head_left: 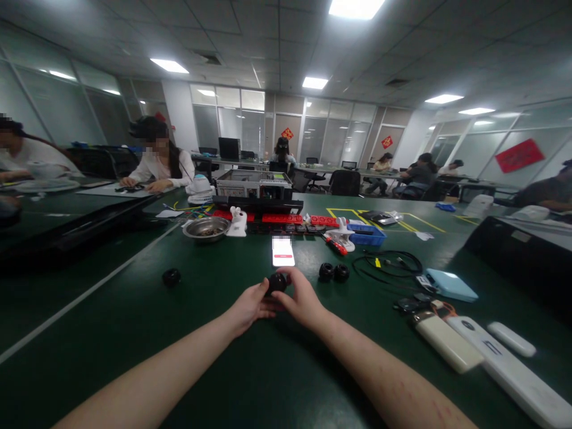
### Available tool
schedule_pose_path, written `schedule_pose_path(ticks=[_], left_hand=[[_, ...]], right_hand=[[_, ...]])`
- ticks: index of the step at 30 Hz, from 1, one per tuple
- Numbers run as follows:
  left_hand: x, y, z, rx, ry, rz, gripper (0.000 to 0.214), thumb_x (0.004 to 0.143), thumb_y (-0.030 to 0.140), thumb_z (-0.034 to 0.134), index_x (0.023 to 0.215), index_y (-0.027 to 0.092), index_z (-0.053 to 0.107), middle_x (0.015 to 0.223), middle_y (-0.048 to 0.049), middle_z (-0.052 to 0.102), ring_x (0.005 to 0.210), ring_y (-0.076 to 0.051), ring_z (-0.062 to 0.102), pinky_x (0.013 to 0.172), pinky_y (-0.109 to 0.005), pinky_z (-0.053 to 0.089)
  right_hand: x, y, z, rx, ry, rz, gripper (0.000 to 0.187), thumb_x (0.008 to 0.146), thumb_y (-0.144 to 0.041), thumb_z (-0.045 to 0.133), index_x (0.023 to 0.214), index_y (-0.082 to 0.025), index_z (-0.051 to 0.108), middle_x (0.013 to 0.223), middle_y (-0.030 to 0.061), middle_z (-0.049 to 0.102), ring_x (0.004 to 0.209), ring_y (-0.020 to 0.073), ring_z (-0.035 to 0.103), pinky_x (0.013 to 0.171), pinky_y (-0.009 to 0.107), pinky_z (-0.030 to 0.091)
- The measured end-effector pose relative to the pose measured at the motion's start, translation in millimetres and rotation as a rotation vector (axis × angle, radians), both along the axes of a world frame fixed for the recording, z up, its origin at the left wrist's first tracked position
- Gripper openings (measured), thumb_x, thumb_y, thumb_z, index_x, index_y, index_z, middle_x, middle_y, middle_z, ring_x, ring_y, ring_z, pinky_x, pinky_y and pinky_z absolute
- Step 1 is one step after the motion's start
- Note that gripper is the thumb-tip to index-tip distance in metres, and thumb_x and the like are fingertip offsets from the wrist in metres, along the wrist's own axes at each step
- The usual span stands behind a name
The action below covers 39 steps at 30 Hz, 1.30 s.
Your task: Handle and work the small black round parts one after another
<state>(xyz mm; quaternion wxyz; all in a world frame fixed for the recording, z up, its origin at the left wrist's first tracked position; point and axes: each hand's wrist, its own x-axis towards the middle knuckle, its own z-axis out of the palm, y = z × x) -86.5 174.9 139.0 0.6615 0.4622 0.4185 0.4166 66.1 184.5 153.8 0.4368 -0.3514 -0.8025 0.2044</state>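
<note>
A small black wheel-like round part [276,282] is held between both hands above the green table. My left hand [254,305] grips it from the left, thumb on its side and the other fingers beneath. From the right, my right hand [300,296] closes fingers and thumb around it. Two similar black round parts [333,272] stand side by side to the right of my hands, and another black round part [171,276] lies off to the left. Just beyond my hands is a phone [283,252] with a lit screen.
A metal bowl [206,229] with small pieces sits beyond, near a white stand [237,223]. Further right are red-handled pliers [336,245], a blue tray [367,234], a coiled black cable [388,263] and white power banks [451,342]. Co-workers sit at surrounding tables.
</note>
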Motion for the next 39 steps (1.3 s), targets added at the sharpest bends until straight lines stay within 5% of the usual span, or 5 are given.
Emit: schedule_pose_path(ticks=[6,14,19,30,39], left_hand=[[0,2,1.9,-0.122,-0.129,0.070,0.031,0.074,0.039,0.054,0.092,0.013,0.053,0.079,-0.0072,0.063,0.062,-0.013,0.060,0.061,-0.027,0.047],[-10,-3,16.2,0.665,0.729,0.148,0.043,0.062,0.030,0.064,0.103,0.023,0.056,0.100,-0.0048,0.060,0.092,-0.024,0.054,0.082,-0.036,0.041],[-12,-2,18.3,0.606,0.730,0.104,0.047,0.061,0.035,0.065,0.106,0.026,0.055,0.105,-0.0049,0.059,0.097,-0.025,0.052,0.085,-0.036,0.038],[-12,9,11.0,-0.131,0.141,0.004,0.041,0.074,0.049,0.045,0.090,0.012,0.054,0.077,-0.0090,0.064,0.061,-0.015,0.061,0.053,-0.024,0.044],[-11,-2,15.6,0.607,0.806,0.121,0.041,0.061,0.033,0.063,0.101,0.026,0.057,0.095,-0.0039,0.062,0.089,-0.026,0.055,0.079,-0.034,0.039]], right_hand=[[2,-6,4.0,0.150,-0.088,0.049,0.055,0.070,-0.021,0.057,0.120,-0.017,0.035,0.117,0.0113,0.045,0.103,0.0224,0.043,0.089,0.039,0.035],[5,26,-14.5,-0.686,0.070,-0.055,0.047,0.082,-0.053,0.025,0.074,-0.014,0.050,0.048,0.0008,0.053,0.034,0.0096,0.042,0.037,0.023,0.037],[2,26,-17.1,-0.771,0.071,0.054,0.037,0.081,-0.048,0.034,0.071,-0.015,0.046,0.048,-0.0013,0.053,0.031,0.0080,0.041,0.032,0.021,0.037],[4,-3,-1.8,0.072,-0.196,0.000,0.039,0.071,-0.018,0.054,0.109,-0.018,0.046,0.103,0.0077,0.055,0.089,0.0185,0.051,0.079,0.033,0.041],[3,32,-25.9,-0.746,0.082,-0.057,0.042,0.083,-0.049,0.030,0.074,-0.014,0.051,0.051,0.0006,0.054,0.039,0.0094,0.048,0.038,0.021,0.040]])
